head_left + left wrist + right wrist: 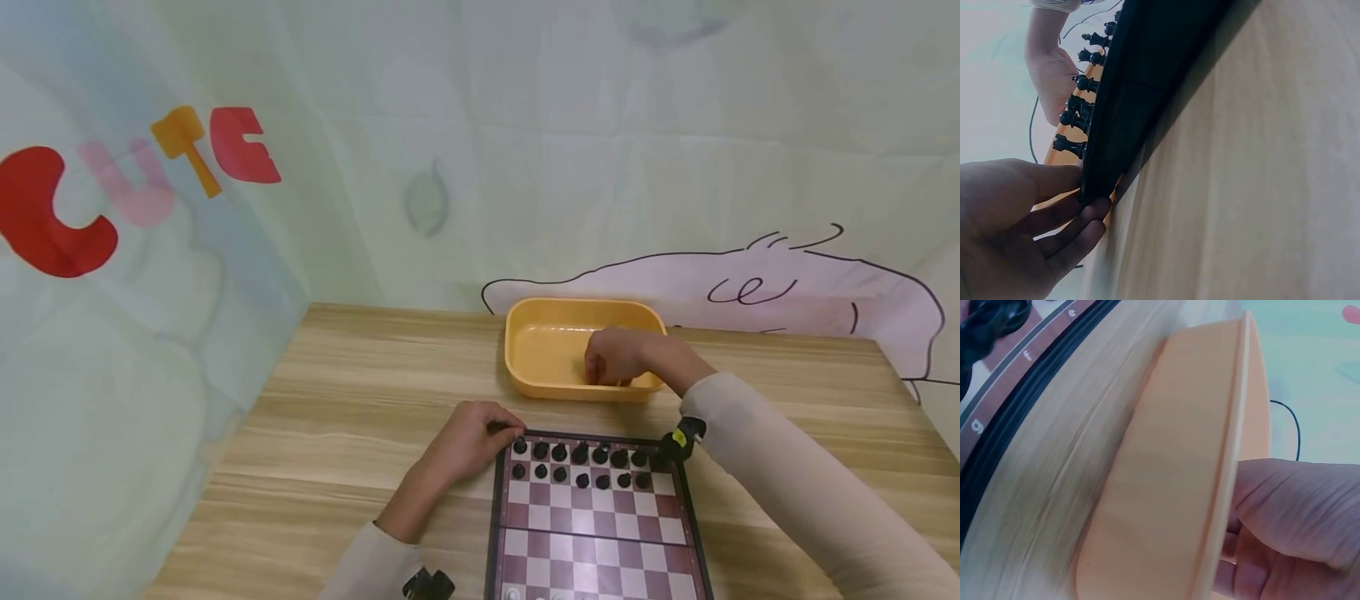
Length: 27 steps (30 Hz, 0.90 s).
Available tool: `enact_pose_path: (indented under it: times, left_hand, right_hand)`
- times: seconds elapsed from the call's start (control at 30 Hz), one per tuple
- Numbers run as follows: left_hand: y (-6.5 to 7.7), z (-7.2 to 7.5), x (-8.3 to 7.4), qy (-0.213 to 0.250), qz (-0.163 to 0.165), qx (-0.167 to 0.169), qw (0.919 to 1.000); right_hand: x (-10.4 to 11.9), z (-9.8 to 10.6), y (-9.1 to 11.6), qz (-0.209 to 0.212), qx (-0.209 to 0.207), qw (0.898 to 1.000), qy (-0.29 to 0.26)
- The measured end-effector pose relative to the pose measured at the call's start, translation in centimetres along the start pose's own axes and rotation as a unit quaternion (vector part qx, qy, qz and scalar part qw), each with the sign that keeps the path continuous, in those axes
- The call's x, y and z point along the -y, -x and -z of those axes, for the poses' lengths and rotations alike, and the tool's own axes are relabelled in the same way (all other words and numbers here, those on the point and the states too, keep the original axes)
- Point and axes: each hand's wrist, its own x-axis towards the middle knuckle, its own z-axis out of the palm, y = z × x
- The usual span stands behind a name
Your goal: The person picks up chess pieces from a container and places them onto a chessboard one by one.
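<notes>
My left hand [465,442] holds the far left corner of a chessboard [600,550]. In the left wrist view its thumb is at the top edge and its fingers [1088,228] lie under the board [1147,75]. Black chess pieces [581,452] stand in two rows at the board's far end. My right hand [618,354] reaches down into a yellow plastic tub [555,392] behind the board. The tub's near wall [1160,456] hides the fingertips in the right wrist view, so I cannot tell whether they hold a piece.
White pieces [513,594] show at the bottom edge of the head view. A wood-grain table [360,375] lies under everything. A printed cloth backdrop [375,208] rises behind the tub. My right wrist camera [681,437] overlaps the board's far right corner.
</notes>
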Motion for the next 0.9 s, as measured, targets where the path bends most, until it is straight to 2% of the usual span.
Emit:
enact_pose_path:
  times: [0.27,0.4,0.53,0.9]
  left_hand:
    - [0.04,0.01,0.04,0.004,0.003,0.0,1.0]
    - [0.0,0.01,0.02,0.003,0.002,0.001,1.0]
    - [-0.08,0.03,0.01,0.0,0.004,0.001,1.0]
    - [-0.05,0.02,-0.03,0.0,0.005,0.001,1.0]
  right_hand:
    - [-0.18,-0.26,-0.39,0.005,0.0,1.0,0.014]
    - [-0.12,-0.22,-0.58,0.023,-0.002,1.0,0.01]
    - [0.25,-0.33,-0.76,0.02,-0.009,1.0,0.004]
    - [0.74,-0.43,-0.76,0.02,-0.005,0.999,0.036]
